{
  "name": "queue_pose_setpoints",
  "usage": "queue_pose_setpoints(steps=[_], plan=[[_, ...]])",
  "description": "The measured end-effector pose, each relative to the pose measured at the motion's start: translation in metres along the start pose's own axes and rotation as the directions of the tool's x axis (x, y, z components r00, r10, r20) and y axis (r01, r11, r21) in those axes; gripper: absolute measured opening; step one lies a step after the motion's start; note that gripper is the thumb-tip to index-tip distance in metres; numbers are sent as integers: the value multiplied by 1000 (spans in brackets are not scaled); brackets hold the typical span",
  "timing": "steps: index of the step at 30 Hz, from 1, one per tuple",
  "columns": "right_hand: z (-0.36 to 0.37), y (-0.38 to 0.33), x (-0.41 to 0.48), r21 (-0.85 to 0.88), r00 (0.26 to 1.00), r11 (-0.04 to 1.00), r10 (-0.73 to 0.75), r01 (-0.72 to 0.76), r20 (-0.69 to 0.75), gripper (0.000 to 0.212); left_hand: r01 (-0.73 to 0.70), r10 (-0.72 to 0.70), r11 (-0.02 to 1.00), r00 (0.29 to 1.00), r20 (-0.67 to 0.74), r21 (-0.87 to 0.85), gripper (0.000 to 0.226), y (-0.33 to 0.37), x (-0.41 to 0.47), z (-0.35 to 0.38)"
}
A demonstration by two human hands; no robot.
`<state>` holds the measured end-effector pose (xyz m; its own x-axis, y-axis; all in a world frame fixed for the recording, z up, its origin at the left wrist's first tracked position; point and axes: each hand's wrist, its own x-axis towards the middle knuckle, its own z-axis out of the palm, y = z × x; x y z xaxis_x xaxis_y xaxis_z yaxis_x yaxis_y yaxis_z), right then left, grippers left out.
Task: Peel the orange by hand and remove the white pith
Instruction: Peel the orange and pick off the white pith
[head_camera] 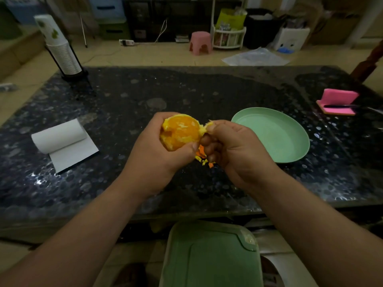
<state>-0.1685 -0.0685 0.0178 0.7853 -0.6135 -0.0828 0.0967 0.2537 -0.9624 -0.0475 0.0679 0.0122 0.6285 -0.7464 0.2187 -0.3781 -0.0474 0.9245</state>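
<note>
The left hand (153, 150) grips a mostly peeled orange (179, 132) above a dark speckled stone table (128, 96). The right hand (234, 146) pinches a pale pith strip (204, 129) at its edge, beside a round pale-green plate (273, 133).

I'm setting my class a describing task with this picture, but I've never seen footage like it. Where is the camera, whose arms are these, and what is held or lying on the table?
No machine here: the single picture comes from a camera worn on a person's head, looking down at their own arms. The left hand grips a mostly peeled orange. The right hand pinches a pale strip of peel at the orange's edge. Beneath the hands, peel scraps lie on the dark table. A green plate sits to the right, a partly unrolled paper roll to the left.
</note>
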Motion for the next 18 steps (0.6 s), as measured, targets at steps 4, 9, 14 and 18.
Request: queue_pose_setpoints(steps=[4, 9, 14, 18], plan=[[0, 0, 1, 62, 998, 996, 68, -68, 8, 25, 27, -24, 992, 999, 26, -120, 60, -4, 0, 1], [-1, 0, 2, 152, 990, 978, 141, -143, 24, 23, 71, -62, 961, 997, 44, -268, 63, -8, 1, 2], [-10, -1, 8, 177, 986, 973, 159, -149, -48, 20, 129, -111, 888, 992, 66, -442, 55, -9, 3, 0], [-18, 7, 10, -173, 997, 982, 63, -71, -51, 17, 117, -104, 923, 993, 56, -366, 54, -11, 5, -4]])
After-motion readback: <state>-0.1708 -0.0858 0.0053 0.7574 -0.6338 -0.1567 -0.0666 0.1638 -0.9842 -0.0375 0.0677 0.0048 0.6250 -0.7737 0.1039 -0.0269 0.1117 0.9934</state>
